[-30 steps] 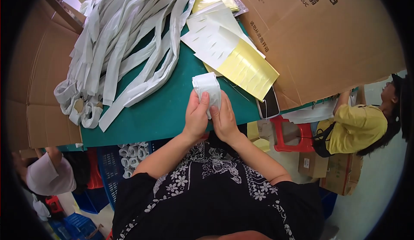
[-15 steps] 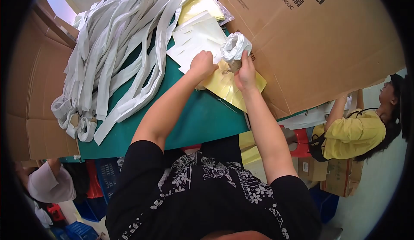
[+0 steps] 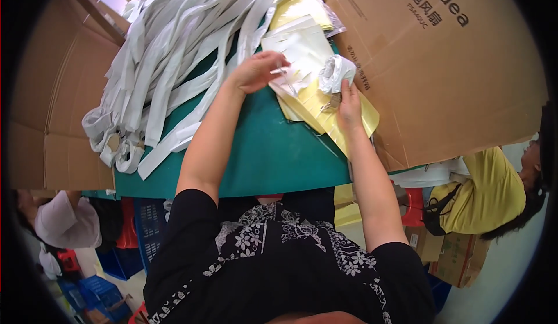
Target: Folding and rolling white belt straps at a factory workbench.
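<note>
My right hand (image 3: 350, 110) grips a coiled white strip (image 3: 333, 75), a loop with some brown at its lower side, over a glossy yellow sheet (image 3: 364, 117). My left hand (image 3: 257, 71), slightly blurred, is raised at the left edge of the white sheets (image 3: 308, 38), fingers bent together. A thin pale strip (image 3: 284, 83) hangs from its fingertips, too smeared to name more closely. White and yellow sheets overlap beneath both hands, with small slits or lifted edges across them.
A large heap of long white strips (image 3: 174, 50) covers the left of the green table (image 3: 261, 149). Several coiled strips (image 3: 129, 156) lie at its near end. Cardboard walls stand left (image 3: 75, 114) and right (image 3: 430, 85). People sit at both sides, one in a yellow top (image 3: 491, 193).
My left hand has lifted off the sheets and moved left, with a thin strip trailing from its fingers. My right hand still holds the coiled strip. The whole view has shifted a little.
</note>
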Motion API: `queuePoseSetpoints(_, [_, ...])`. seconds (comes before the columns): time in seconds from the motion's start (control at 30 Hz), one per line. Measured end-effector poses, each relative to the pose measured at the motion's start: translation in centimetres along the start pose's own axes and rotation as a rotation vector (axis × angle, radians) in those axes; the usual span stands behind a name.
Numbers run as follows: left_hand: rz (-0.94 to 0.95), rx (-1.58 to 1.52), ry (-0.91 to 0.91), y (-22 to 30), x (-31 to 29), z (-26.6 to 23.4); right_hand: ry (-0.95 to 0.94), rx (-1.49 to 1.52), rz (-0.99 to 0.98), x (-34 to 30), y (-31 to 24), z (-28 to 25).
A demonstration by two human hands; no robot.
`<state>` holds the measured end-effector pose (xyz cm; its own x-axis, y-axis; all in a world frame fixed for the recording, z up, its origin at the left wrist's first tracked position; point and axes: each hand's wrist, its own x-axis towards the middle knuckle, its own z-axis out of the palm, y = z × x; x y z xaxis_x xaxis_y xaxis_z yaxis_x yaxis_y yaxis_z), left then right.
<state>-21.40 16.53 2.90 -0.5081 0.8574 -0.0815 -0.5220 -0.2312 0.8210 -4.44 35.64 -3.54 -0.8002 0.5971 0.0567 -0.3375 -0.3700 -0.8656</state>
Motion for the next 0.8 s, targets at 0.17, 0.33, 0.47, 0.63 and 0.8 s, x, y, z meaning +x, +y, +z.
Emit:
queuePoseSetpoints(0.17, [0.116, 0.036, 0.144, 2.5, -5.3, -2.6, -0.043, -0.062, 0.031, 0.1, 0.1, 0.2])
queuePoseSetpoints(0.33, [0.103, 0.15, 0.233, 2.3, -8.4, -0.9, -0.042, -0.214, 0.051, 0.2, -0.2, 0.9])
queuePoseSetpoints(0.47, [0.173, 0.335, 0.313, 2.9, -11.6, 2.8, -0.204, -0.475, 0.04, -0.5, -2.2, 3.9])
queuePoseSetpoints(0.63, [0.255, 0.487, 0.177, 2.0, -15.1, 7.9, -0.32, -0.595, 0.015, -5.5, -5.6, 9.8])
queuePoseSetpoints(0.8, [0.201, 0.625, 0.148, -0.7, -16.1, 7.6, -0.353, -0.782, -0.043, -9.7, -5.8, 11.0])
